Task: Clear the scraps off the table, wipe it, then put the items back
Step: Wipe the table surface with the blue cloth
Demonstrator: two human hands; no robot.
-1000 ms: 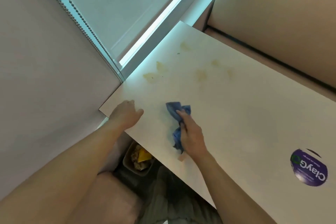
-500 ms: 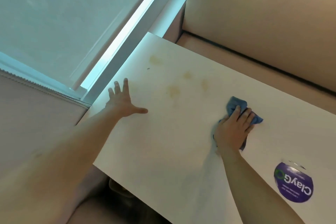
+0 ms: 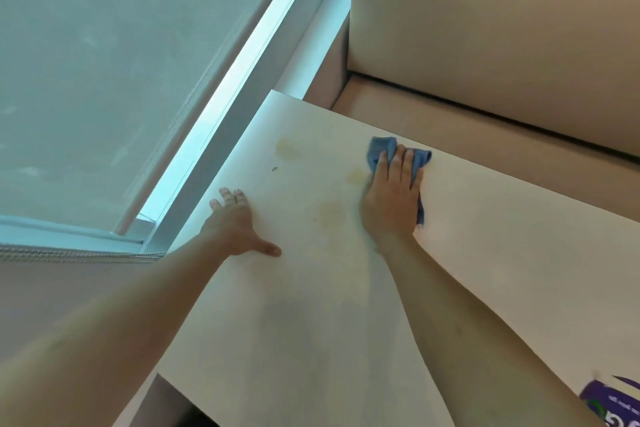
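Head view: right hand [image 3: 391,199] flat on crumpled blue cloth [image 3: 379,149], fingers straight, close together, pressing it onto white worktop [image 3: 502,270] near far edge, 12 o'clock. Left hand [image 3: 235,222] at 9 o'clock of right hand, palm down on worktop, fingers straight, thumb splayed, holding nothing. Yellowish stains [image 3: 286,149] at 9 o'clock of cloth and between hands. Purple sticker [image 3: 616,402] at 5 o'clock, cut off by frame.

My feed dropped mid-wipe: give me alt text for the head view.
The right hand presses a blue cloth flat on the white table near its far edge, beside yellowish stains. The left hand rests spread on the table by the window; a purple sticker shows at bottom right.
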